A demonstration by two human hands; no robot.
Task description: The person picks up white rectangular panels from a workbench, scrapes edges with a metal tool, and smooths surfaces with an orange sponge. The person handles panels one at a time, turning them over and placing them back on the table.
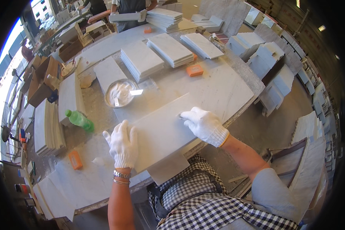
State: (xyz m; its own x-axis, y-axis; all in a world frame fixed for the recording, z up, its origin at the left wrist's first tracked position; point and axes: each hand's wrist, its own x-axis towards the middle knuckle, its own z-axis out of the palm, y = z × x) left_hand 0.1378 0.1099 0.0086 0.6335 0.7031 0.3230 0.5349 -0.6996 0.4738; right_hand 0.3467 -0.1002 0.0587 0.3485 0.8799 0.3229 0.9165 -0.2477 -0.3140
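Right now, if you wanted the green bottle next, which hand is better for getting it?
Probably the left hand: it is nearer the green plastic bottle, spread open, and holds nothing that shows. The right hand is farther across, over the white stone slab.

Lighting: daylight, admitted from left; opening (14, 35) burnt out to white, fringed blue at rim. Ceiling lamps (321, 28), upper right, recorded as small bright spots. Table (226, 88) brightly lit; floor (253, 122) at right dimmer. Shadows soft. Distortion: straight edges bowed, corners masked black by fisheye circle. Far background softened; foreground fairly sharp.
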